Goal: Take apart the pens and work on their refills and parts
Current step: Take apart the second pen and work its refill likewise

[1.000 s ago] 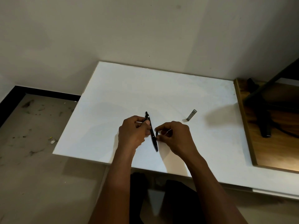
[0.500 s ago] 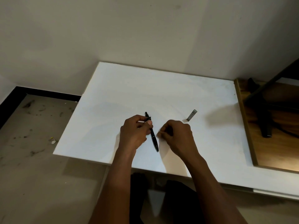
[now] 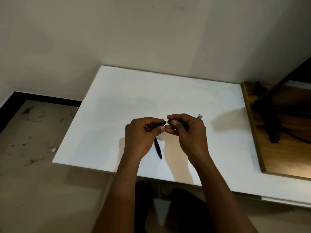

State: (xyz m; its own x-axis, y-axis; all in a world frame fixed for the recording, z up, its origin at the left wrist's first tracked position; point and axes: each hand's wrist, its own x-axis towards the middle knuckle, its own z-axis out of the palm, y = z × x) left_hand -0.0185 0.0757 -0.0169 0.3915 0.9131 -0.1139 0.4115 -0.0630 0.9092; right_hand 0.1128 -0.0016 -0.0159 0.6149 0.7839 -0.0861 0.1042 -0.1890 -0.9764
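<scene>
Both hands are raised a little above the white board (image 3: 127, 101). My left hand (image 3: 141, 137) pinches a short black pen part (image 3: 159, 123) whose end points right. My right hand (image 3: 186, 130) pinches another black pen part (image 3: 170, 120), its end almost touching the left one. A black pen (image 3: 157, 147) lies on the board under my left hand, tip toward me, upper half hidden by the hand. A small grey pen piece (image 3: 199, 116) shows just behind my right hand.
A wooden board (image 3: 286, 158) lies to the right with a black stand foot (image 3: 273, 132) and cable on it. The wall stands close behind. Dirty floor (image 3: 30, 165) lies left, below the white board's edge.
Both hands lifted off the board and came together, each now pinching a black pen part. The black pen stays on the board where it lay.
</scene>
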